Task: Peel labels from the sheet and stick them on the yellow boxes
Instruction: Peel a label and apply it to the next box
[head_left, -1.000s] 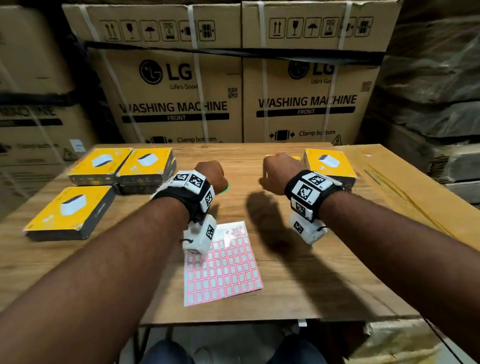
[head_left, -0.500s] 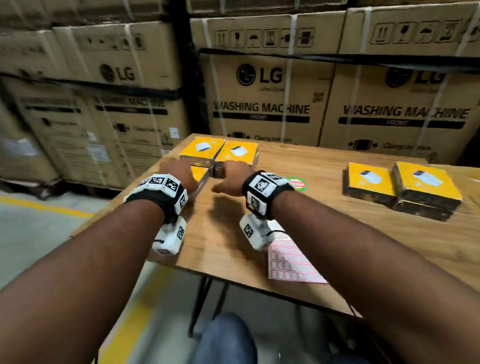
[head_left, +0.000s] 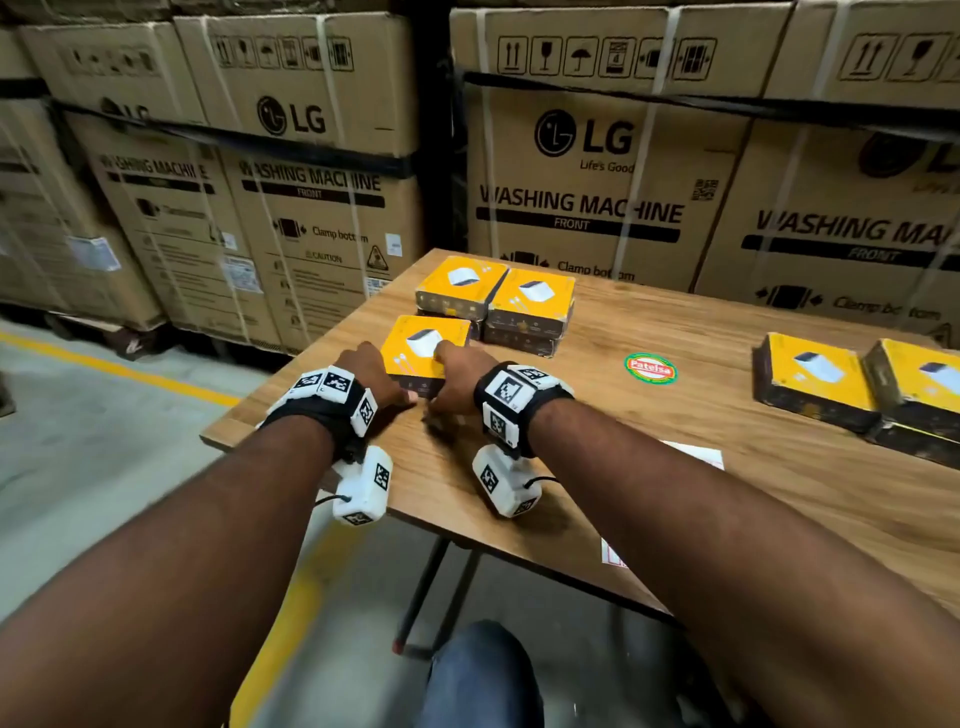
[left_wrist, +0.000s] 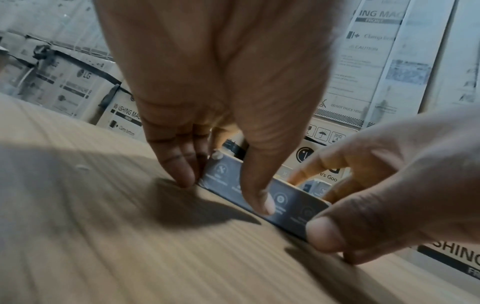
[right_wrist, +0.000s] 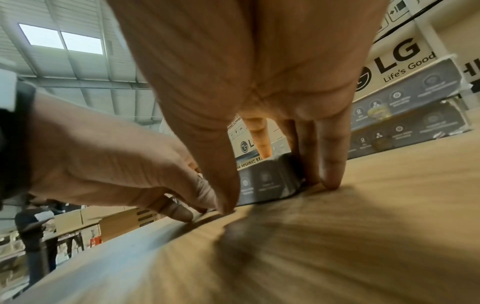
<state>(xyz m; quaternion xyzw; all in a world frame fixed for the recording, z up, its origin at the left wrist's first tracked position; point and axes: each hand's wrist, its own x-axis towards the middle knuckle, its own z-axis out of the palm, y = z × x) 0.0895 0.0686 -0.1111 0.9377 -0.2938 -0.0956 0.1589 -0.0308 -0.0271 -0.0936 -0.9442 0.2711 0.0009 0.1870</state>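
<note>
Label sheet (head_left: 693, 456) flat on table (head_left: 753, 488), mostly hidden under right forearm. Further out, left hand (head_left: 371, 371) and right hand (head_left: 457, 379) both gripping near yellow box (head_left: 415, 358), thumbs on dark front side, fingers at its ends. Beyond, two stacked yellow pairs (head_left: 496, 301) touching; more yellow boxes (head_left: 852, 384) far right.

Nearest yellow box (head_left: 423, 345) lies flat near the table corner; label sheet (head_left: 693, 453) seemingly behind the forearm.

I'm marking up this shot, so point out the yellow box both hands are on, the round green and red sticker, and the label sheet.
yellow box (head_left: 415, 345), head view: on its yellow top face.
round sticker (head_left: 650, 368), head view: on its red centre.
label sheet (head_left: 698, 456), head view: on the white corner showing beyond the right forearm.
</note>
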